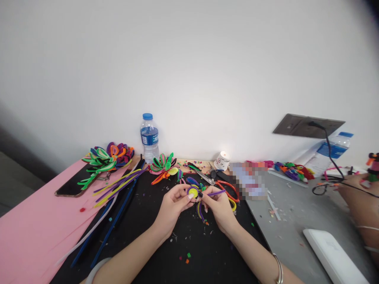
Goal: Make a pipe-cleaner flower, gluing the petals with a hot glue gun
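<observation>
Over the black mat, my left hand (177, 200) pinches a round yellow and purple pipe-cleaner coil (193, 192) between thumb and fingers. My right hand (216, 205) touches the coil's right side, its thumb and forefinger closed on a purple strip (216, 193) that points out to the right. A small black piece shows at my right fingertips. Purple and yellow loops (201, 212) hang below the coil between both hands. Right behind my right hand lie red-handled scissors (229, 189), partly hidden.
Behind the hands stand a water bottle (149, 138) and a paper cup (222, 161). Pipe-cleaner flowers (162, 167) and loose yellow and purple stems (118, 187) lie left, near a phone (74, 183). At right are a white device (333, 254), a cable and another person's arm (359, 209).
</observation>
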### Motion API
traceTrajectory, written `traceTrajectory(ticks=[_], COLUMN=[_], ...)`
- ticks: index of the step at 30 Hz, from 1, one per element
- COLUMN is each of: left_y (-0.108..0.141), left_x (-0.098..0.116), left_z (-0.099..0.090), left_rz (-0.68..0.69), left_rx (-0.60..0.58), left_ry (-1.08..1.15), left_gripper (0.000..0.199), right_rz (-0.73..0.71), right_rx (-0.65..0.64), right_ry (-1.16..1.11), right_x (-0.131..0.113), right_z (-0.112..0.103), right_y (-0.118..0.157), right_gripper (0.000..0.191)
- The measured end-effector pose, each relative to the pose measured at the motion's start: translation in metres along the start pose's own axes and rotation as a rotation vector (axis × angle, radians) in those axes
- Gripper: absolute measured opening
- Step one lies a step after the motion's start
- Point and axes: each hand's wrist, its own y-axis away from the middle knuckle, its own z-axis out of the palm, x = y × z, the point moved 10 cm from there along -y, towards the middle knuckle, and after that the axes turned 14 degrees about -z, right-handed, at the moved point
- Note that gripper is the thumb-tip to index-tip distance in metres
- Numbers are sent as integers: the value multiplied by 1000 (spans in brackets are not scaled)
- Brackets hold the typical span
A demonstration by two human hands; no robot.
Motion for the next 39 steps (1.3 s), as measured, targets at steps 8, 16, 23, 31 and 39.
traceTrajectory(ticks=[8,16,23,31,39], left_y=[1,-2,0,0,0], left_x=[-2,-4,-3,-3,-3], left_z=[0,-3,-3,-2,-2], left_rz=[-5,-20,-21,-31,-24], left_rx=[6,27,33,25,31], left_ry=[-7,-23,-5,-15,-30], left_gripper=[30,32,36,33,34], right_rz=[5,27,44,35,30], right_rx=[-7,30,63,59,59], right_ry=[-24,-34,-27,-49,-54], right_x=[1,4,4,1,4], right_z=[2,0,-1,1,-1], right_y=[1,3,5,5,5], right_gripper=[19,21,21,22,22])
